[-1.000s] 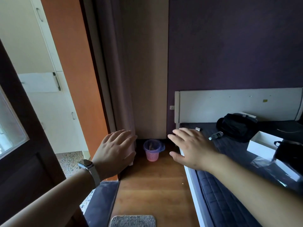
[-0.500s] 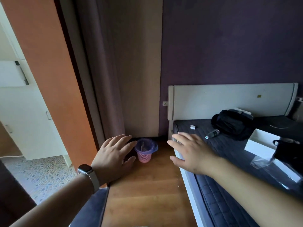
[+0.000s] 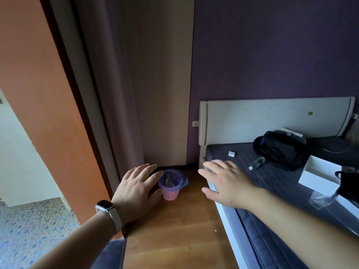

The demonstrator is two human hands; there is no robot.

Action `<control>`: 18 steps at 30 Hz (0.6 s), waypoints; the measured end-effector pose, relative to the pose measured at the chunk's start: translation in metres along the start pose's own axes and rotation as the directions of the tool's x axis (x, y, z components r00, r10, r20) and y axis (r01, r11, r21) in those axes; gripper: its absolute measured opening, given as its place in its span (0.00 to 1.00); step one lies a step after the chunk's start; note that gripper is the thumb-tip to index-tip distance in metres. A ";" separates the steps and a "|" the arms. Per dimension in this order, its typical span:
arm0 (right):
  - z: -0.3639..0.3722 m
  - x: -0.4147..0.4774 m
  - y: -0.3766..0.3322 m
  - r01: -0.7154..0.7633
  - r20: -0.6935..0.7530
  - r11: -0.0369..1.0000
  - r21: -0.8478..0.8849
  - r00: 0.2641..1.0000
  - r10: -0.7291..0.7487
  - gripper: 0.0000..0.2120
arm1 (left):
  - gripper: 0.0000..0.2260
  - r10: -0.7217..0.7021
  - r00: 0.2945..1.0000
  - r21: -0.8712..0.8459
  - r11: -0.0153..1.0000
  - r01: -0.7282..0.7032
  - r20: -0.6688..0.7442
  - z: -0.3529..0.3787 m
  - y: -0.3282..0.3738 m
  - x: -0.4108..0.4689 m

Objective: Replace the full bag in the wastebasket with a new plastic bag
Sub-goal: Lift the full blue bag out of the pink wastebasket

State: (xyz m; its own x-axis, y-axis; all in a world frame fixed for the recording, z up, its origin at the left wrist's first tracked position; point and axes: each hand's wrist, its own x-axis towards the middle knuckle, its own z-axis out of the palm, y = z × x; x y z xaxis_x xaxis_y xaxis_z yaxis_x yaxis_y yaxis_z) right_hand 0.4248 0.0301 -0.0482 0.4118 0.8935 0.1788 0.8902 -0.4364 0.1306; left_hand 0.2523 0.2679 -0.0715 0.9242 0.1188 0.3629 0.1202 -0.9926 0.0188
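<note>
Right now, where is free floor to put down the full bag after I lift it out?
The wooden floor between the pink wastebasket and the bed frame is bare. The mattress near the headboard is crowded: black bag, bottle, white box.

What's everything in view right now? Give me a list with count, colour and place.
wastebasket: 1, pink mesh, on the wood floor in the corner beside the bed
bag: 1, purple, lining the wastebasket, folded over its rim, some rubbish inside
bed: 1, dark quilted mattress, white frame, right side
headboard: 1, off-white, against the purple wall
black bag: 1, on the bed near the headboard
bottle: 1, dark with pale cap, lying on the bed
white box: 1, open, on the bed at right
curtain: 1, mauve, left of the corner
watch: 1, pale strap, left wrist
left hand: open, empty
right hand: open, empty
</note>
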 end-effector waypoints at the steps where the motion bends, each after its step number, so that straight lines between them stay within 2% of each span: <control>1: 0.005 0.008 0.006 -0.005 -0.002 1.000 0.007 1.000 0.005 0.29 | 0.25 0.001 1.000 -0.003 1.000 -0.001 0.001 0.005 -0.005 0.008; 10: 0.080 0.089 0.081 -0.006 0.013 0.998 0.059 1.000 0.005 0.27 | 0.25 -0.033 0.997 0.005 0.999 0.032 0.069 0.077 -0.038 0.097; 18: 0.144 0.193 0.185 0.035 -0.017 0.990 0.138 0.999 -0.033 0.24 | 0.26 -0.154 0.982 0.027 0.988 0.152 0.113 0.138 -0.064 0.221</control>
State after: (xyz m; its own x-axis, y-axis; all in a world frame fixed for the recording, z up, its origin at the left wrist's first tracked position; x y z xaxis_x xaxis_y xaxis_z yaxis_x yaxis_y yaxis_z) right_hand 0.6970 0.1368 -0.1301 0.3791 0.9054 0.1913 0.9224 -0.3864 0.0009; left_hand 0.4991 0.3611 -0.1208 0.9296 0.2723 0.2482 0.2687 -0.9620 0.0489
